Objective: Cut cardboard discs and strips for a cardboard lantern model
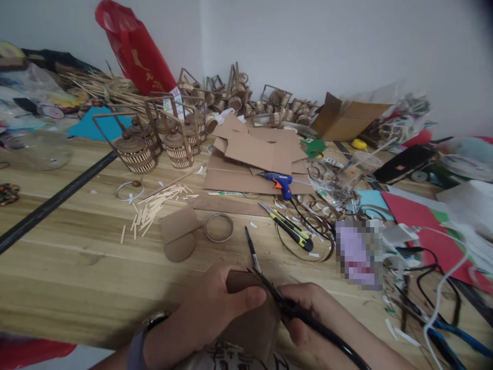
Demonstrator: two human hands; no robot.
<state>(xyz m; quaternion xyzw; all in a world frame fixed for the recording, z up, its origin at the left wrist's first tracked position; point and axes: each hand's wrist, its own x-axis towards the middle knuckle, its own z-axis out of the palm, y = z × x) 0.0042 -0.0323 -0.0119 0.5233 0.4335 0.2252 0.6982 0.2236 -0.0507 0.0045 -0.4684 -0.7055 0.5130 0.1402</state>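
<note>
Cardboard [252, 321], brown and matte with a rounded far edge, sits low over the near edge of the table [77, 246]. The left hand [208, 313] pinches it, thumb on top. The right hand [308, 316] grips black scissors [277, 298], whose blades meet its far edge. A clean cut probably needs short snips, with the piece turned into the blades and the thumb kept clear.

A craft workshop; a wooden table [77, 246] fills the frame, strewn with cardboard sheets [254, 154], a glue gun [280, 182], a utility knife [288, 226] and cut sticks [154, 205]; small woven lanterns [134, 151] crowd the upper centre against a plain wall [308, 46]; coloured paper [431, 226] lies at right.
</note>
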